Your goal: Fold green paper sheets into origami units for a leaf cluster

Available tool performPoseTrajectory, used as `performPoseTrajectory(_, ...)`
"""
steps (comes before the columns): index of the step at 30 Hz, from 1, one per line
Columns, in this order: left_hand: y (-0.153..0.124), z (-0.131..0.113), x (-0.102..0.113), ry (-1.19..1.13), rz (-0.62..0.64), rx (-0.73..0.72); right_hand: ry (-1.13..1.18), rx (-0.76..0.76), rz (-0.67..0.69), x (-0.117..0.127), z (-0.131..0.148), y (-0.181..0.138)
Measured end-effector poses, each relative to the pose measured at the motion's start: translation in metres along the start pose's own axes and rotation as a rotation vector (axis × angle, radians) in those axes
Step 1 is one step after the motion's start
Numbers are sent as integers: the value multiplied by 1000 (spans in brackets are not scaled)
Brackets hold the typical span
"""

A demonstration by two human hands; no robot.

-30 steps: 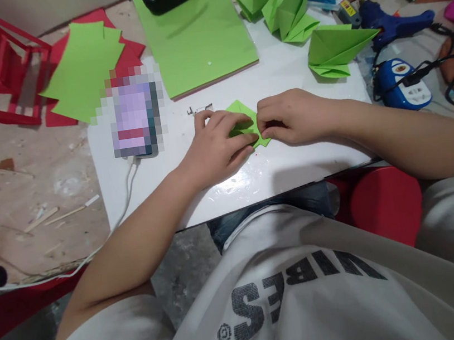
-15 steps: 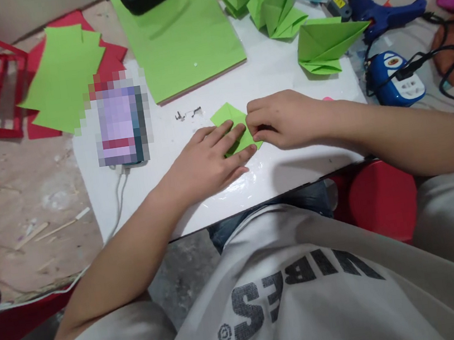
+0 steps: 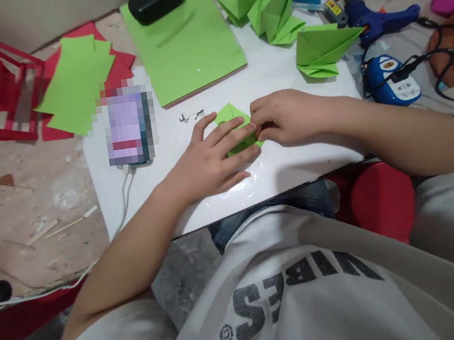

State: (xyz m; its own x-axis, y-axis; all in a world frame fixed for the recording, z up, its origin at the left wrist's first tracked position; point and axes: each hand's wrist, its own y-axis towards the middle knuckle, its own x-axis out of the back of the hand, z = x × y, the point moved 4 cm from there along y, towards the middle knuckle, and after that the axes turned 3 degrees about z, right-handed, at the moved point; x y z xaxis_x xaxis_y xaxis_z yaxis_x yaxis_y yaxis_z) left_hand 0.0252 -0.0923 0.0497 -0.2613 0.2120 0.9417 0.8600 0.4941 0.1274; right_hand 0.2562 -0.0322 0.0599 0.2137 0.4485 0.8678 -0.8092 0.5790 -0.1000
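A small folded piece of green paper [image 3: 227, 113] lies on the white tabletop, partly covered by both hands. My left hand [image 3: 212, 158] rests over it from the left, open, with its fingers spread across the paper. At the paper's right edge, my right hand [image 3: 281, 117] is closed, its thumb and fingers pinching that edge. The fold under the fingers is mostly hidden. Beyond the hands stand folded green paper shapes [image 3: 322, 49], three in all, toward the back right of the white board [image 3: 199, 213].
A stack of green paper [image 3: 188, 46] carries a black case [image 3: 156, 0]. A blurred-out phone [image 3: 125, 125] with a white cable lies left, near green sheets [image 3: 79, 78]. At right are a blue glue gun [image 3: 383, 16], a power socket [image 3: 394, 79] and cords. A red stool [image 3: 383, 198] is below.
My left hand's fingers have spread wider, the index finger lifting away from the others. My right hand stays at the paper's right edge. The whole view has shifted slightly.
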Motion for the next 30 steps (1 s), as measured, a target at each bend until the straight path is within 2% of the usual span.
performPoseTrajectory(7, -2, -1, -3, -7, 45, 19, 34, -21, 7, 2, -1, 2)
performPoseTrajectory(14, -6, 7, -3, 87, -98, -124, 38, -113, 59, 7, -5, 3)
performPoseTrajectory(17, -7, 9, -1, 115, -119, -170, 34, -140, 62, 10, -14, 2)
performPoseTrajectory(23, -9, 10, -1, 125, -89, -98, 18, -144, 48, 14, -29, -1)
performPoseTrajectory(26, -9, 8, 1, 88, -59, -19, -36, -86, 25, 14, -27, -3)
performPoseTrajectory(30, -7, 6, 1, 48, 0, 77, -146, 164, -107, 13, -12, -7)
